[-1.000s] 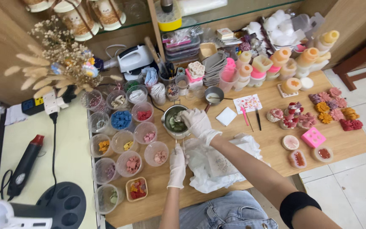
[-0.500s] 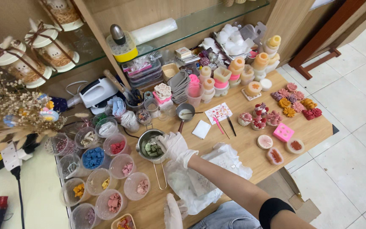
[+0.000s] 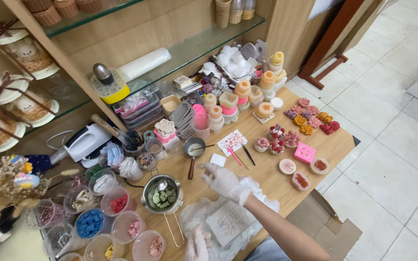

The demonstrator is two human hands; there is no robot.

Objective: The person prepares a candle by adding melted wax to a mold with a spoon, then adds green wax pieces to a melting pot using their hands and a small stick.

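Observation:
My right hand (image 3: 224, 181), in a white glove, hovers over the wooden table (image 3: 267, 176) with fingers spread and nothing in it. It is just right of a metal strainer bowl (image 3: 162, 195) that holds green wax pieces and a spoon (image 3: 162, 185). My left hand (image 3: 196, 245), also gloved, lies at the bottom edge on a crumpled white plastic sheet (image 3: 197, 215), beside the strainer's wire handle (image 3: 172, 232) and apart from it. A white flat mould (image 3: 228, 222) lies on the sheet below my right forearm. A small saucepan (image 3: 194, 146) with white liquid stands beyond my right hand.
Several clear cups of coloured wax bits (image 3: 89, 223) crowd the left. Flower-shaped candles (image 3: 309, 116), a pink mould (image 3: 304, 152) and filled round candles (image 3: 287, 166) sit on the right. Silicone moulds (image 3: 240, 94) line the back, with a hand mixer (image 3: 84, 142) and glass shelves (image 3: 189, 48) behind.
My right hand has left the strainer bowl and moved right, fingers spread. My left hand let go of the strainer handle and dropped toward me. The view has tilted up toward the shelves.

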